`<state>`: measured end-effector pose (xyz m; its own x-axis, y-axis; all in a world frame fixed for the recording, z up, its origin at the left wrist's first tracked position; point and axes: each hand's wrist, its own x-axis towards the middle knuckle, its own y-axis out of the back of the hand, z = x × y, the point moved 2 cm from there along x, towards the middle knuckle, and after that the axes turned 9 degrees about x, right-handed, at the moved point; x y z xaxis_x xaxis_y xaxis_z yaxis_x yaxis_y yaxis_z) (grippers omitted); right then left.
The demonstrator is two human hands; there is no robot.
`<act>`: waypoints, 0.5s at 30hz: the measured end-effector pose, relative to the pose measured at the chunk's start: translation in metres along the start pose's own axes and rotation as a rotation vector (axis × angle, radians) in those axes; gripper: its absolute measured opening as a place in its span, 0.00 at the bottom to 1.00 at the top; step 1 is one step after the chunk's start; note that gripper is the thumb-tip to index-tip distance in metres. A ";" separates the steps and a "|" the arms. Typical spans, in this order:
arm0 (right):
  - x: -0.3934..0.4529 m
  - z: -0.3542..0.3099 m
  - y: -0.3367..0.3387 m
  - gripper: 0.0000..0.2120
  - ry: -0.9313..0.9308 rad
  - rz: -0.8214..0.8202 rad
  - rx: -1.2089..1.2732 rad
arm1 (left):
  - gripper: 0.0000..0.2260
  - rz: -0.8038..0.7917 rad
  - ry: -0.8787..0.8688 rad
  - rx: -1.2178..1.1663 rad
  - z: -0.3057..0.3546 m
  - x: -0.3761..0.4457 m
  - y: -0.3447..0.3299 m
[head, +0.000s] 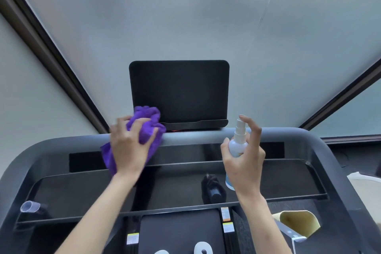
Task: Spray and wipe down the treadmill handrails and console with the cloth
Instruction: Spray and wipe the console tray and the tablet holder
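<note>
My left hand (128, 146) grips a bunched purple cloth (147, 121) and presses it on the grey front handrail (195, 137), just below the lower left corner of the black console screen (179, 90). My right hand (244, 159) holds a small white spray bottle (238, 144) upright over the right part of the handrail, its nozzle toward the screen. The index finger is raised above the pump top. The dark console tray (175, 189) lies under both forearms.
A clear plastic cup (29, 206) lies in the tray's left corner. An open cream-coloured box (299, 222) sits at the lower right. A dark object (213, 189) shows on the tray near the bottle. Frosted window panes with dark frames fill the background.
</note>
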<state>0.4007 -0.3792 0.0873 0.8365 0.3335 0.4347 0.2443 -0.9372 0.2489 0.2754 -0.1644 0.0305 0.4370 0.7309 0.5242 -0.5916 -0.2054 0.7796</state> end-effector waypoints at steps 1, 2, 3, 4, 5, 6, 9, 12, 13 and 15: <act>-0.001 0.000 -0.002 0.29 0.000 -0.004 -0.007 | 0.12 -0.027 -0.084 -0.041 0.020 -0.006 -0.008; -0.002 0.000 -0.003 0.28 -0.001 -0.010 -0.014 | 0.13 -0.064 -0.187 -0.066 0.041 -0.013 -0.019; -0.002 -0.001 -0.005 0.28 -0.001 -0.014 -0.020 | 0.14 -0.102 -0.291 -0.059 0.059 -0.022 -0.031; -0.002 -0.001 -0.005 0.29 0.002 -0.014 -0.027 | 0.16 -0.130 -0.375 -0.016 0.073 -0.031 -0.043; -0.003 -0.001 -0.005 0.29 0.008 -0.011 -0.035 | 0.18 -0.152 -0.421 0.038 0.082 -0.036 -0.052; -0.003 -0.002 -0.004 0.29 0.013 -0.004 -0.044 | 0.18 -0.163 -0.425 0.069 0.084 -0.038 -0.057; -0.006 0.001 0.004 0.29 0.005 0.043 -0.081 | 0.16 -0.176 -0.381 0.051 0.073 -0.036 -0.055; -0.016 0.005 0.014 0.29 -0.040 0.076 -0.130 | 0.13 -0.190 -0.340 0.057 0.056 -0.040 -0.047; -0.020 0.006 0.018 0.29 -0.058 0.085 -0.146 | 0.13 -0.202 -0.304 0.040 0.052 -0.043 -0.045; -0.027 0.009 0.028 0.29 -0.087 0.114 -0.187 | 0.13 -0.216 -0.254 -0.024 0.054 -0.045 -0.042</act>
<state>0.3894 -0.4153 0.0744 0.8944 0.2094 0.3951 0.0577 -0.9303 0.3623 0.3174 -0.2231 -0.0075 0.7075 0.5695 0.4186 -0.4812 -0.0456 0.8754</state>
